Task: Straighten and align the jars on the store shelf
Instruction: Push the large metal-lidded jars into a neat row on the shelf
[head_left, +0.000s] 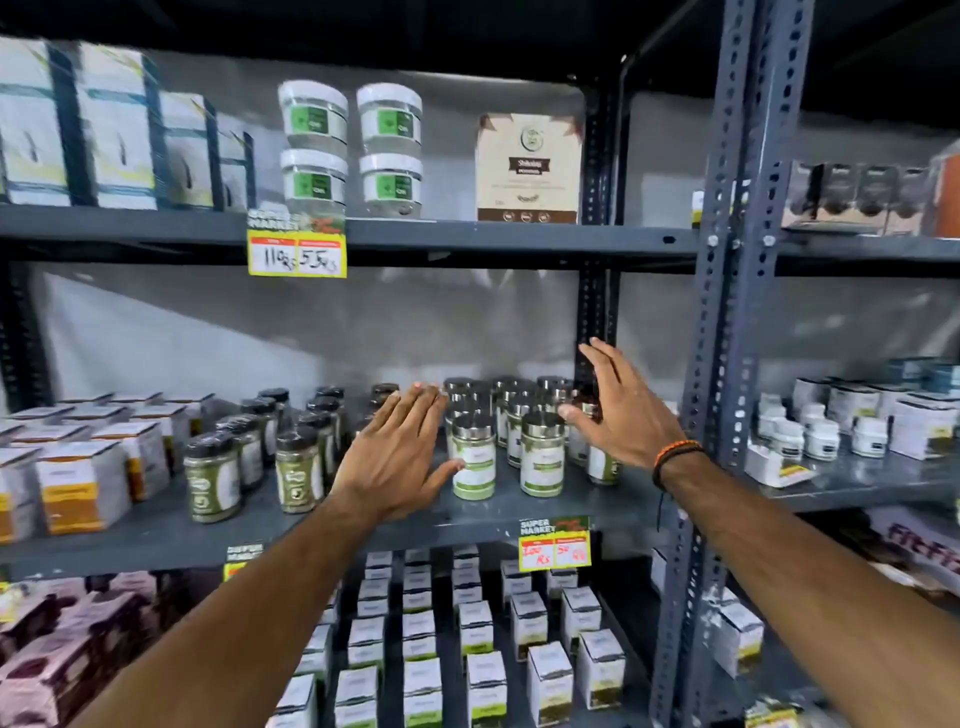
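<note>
The jars (509, 431) stood in rows on the middle shelf (156, 535). The left hand (400, 457) and right hand (618, 415), both flat and holding nothing, flanked the block, evidently to square its rows.

Grey slotted-steel shelving (519, 240) — pale plastic sheeting (311, 332) behind, dim light.

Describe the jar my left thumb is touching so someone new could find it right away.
Find the middle shelf of the grey rack. Between the open left hand and right hand stand silver-lidded jars; yours is the front-left jar, white-and-green label, nearest the shelf edge.
</note>
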